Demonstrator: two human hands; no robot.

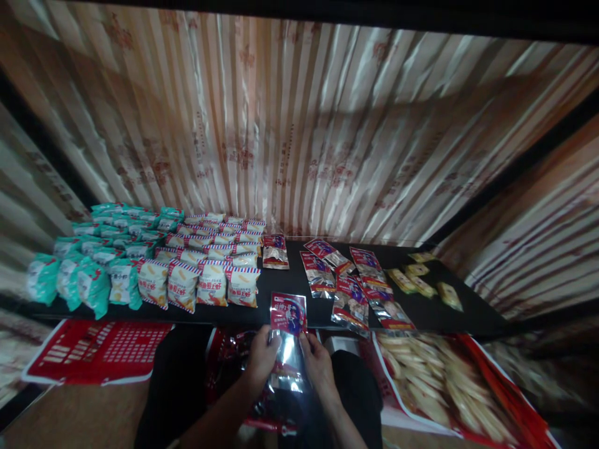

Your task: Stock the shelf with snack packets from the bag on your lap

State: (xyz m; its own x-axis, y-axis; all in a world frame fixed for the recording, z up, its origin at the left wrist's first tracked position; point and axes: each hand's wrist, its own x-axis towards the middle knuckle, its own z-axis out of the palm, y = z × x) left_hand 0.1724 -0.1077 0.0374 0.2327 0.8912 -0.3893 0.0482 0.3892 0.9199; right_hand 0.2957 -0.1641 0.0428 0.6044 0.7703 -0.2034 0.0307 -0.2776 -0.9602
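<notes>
Between my two hands is a red and purple snack packet (289,340) with a shiny silver lower part, held upright at the front edge of the black shelf. My left hand (262,357) grips its left side, and my right hand (319,362) grips its right side with the thumb on the front. A similar packet (276,252) lies near the back of the shelf, beside the rows of striped bags. Several more red and purple packets (350,299) lie loosely overlapping to the right.
Rows of teal snack bags (93,284) and white striped bags (182,284) stand on the left of the black shelf (285,280). Small yellow-green packets (449,295) lie at the right. Below are a red bag (100,352) and an open red bag of pale packets (435,380).
</notes>
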